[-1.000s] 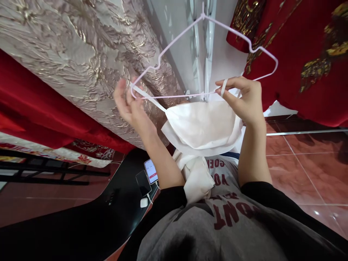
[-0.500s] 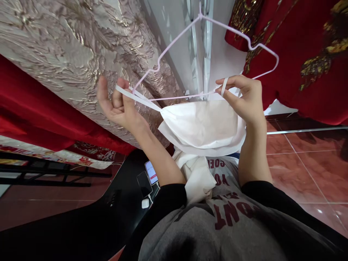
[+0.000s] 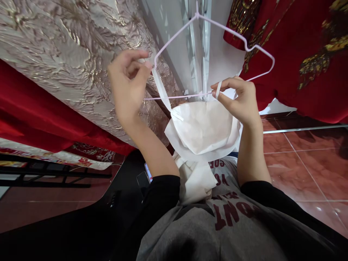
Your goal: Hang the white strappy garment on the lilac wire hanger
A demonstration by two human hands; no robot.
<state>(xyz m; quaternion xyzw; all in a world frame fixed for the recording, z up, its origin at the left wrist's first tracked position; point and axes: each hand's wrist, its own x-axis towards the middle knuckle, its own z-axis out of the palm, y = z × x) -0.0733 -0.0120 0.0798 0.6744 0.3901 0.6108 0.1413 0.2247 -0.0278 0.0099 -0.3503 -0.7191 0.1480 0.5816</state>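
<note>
A pale pink wire hanger hangs in front of me. Below its bottom bar droops a white strappy garment. My left hand is raised beside the hanger's left shoulder and pinches the garment's left strap near the notch there. My right hand pinches the right strap against the hanger's bottom bar. More white cloth hangs down against my grey printed shirt.
A beige and gold embroidered cloth fills the upper left above red fabric. A red and gold garment hangs at the right. A black surface holds a phone. The floor is red tile.
My left hand has lifted the left strap from low beside the hanger's left end up to its left shoulder. The right hand has stayed on the right strap.
</note>
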